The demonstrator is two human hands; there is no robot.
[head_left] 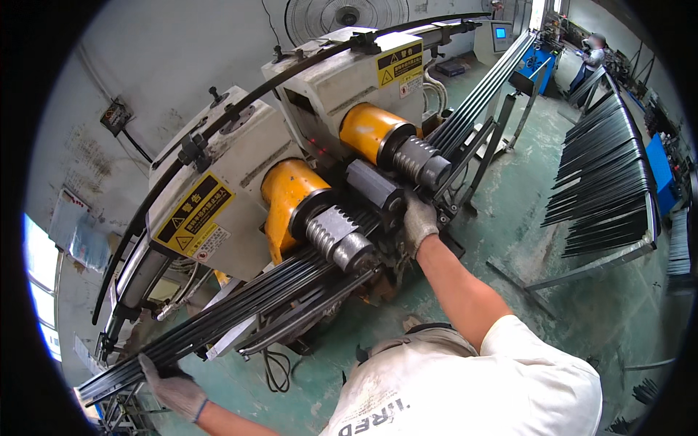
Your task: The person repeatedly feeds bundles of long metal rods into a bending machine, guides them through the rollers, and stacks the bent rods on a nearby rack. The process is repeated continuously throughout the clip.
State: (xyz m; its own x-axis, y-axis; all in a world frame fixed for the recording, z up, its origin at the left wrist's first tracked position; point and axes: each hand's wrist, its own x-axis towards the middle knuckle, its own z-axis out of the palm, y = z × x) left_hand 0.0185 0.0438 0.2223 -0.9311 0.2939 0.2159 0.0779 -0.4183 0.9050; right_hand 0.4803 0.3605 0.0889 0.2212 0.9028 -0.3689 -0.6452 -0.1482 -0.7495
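Note:
My left hand (172, 392), in a pale work glove, is at the lower left end of a bundle of long dark metal rods (218, 311), its fingers closed about the near edge. The bundle slants up to the right into a large machine. In a matching glove, my right hand (419, 224) reaches the middle of the machine, beside a dark angular block (374, 185). Its fingers curl inward there, and what they hold is hidden. Two orange cylinders (294, 190) (372, 132) with ribbed steel ends stand on either side of that block.
More long rods (487, 86) lie on a support at the upper right. A slanted rack (646, 251) carries many dark rods. A curved black rail (240, 104) arches over the white machine housings. A fan (347, 16) is behind, and a person (592, 59) stands far right.

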